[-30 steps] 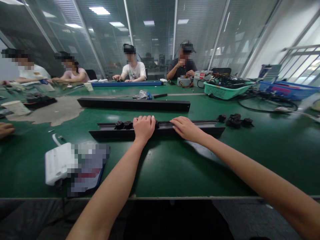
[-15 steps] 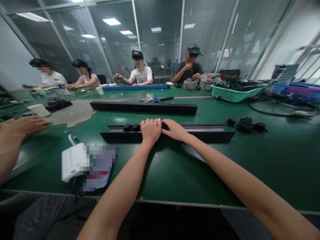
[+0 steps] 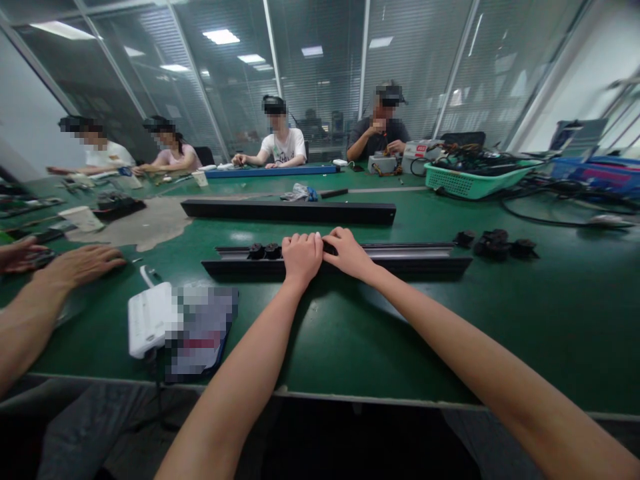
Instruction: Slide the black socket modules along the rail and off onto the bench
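Note:
A long black channel rail (image 3: 415, 265) lies across the table in front of me, its open side up. My left hand (image 3: 303, 259) is closed over the middle of the rail, fingers curled down; whatever is beneath the palm is hidden. Right beside it, my right hand (image 3: 351, 255) pinches a small black part (image 3: 330, 248) at the channel, thumb and fingers bent around it. Two round black parts (image 3: 264, 251) sit inside the channel just left of my left hand. More loose black parts (image 3: 494, 244) lie past the rail's right end.
Behind the rail rests a closed black bar (image 3: 290, 212). A white device (image 3: 153, 320) and a phone (image 3: 203, 347) lie at front left, near a neighbour's hand (image 3: 83, 267). A green basket (image 3: 470, 181) of cables stands back right. Several people sit across the table.
My hands stay at the same place on the rail, with the right fingers slightly more arched. The neighbour's hand at left has moved rightward, and another hand shows behind it.

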A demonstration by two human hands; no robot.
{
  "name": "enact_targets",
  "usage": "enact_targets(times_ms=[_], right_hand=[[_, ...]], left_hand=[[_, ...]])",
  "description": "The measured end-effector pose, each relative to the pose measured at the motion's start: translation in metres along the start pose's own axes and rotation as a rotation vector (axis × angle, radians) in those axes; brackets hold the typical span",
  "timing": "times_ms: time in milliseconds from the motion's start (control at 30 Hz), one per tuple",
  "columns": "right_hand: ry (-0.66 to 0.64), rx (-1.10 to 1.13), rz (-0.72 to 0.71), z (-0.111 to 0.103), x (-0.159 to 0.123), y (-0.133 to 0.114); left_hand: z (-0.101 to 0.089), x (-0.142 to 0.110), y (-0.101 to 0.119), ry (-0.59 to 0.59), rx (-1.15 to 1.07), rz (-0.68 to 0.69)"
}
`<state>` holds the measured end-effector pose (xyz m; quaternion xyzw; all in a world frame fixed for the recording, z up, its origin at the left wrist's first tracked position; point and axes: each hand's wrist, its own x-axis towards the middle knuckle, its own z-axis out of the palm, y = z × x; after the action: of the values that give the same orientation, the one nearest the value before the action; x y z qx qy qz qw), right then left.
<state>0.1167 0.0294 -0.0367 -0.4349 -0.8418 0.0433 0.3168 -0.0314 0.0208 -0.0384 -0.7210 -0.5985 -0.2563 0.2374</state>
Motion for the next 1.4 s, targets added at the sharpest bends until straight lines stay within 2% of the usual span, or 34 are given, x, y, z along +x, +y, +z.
enact_targets(times_ms=[133,400,800,1133,1400], right_hand=[[0.020,-0.059,0.011,0.001,0.001,0.000],[-0.063,-0.131,-0.018,-0.001,0.002,-0.002],[-0.017,-0.166,-0.011,-0.001,-0.002,-0.003],[0.002,-0.242,0.051,-0.006,-0.007,-0.008],[-0.068,-0.279,0.068,-0.015,-0.005,-0.007]], left_hand=[[-0.001,0.000,0.001,-0.002,-0.008,-0.004],[-0.003,0.001,0.000,-0.016,-0.028,-0.003],[-0.003,0.001,0.000,-0.007,-0.039,0.004],[-0.003,0.001,0.001,-0.023,-0.064,-0.007],[-0.003,0.001,0.000,-0.016,-0.052,-0.006]])
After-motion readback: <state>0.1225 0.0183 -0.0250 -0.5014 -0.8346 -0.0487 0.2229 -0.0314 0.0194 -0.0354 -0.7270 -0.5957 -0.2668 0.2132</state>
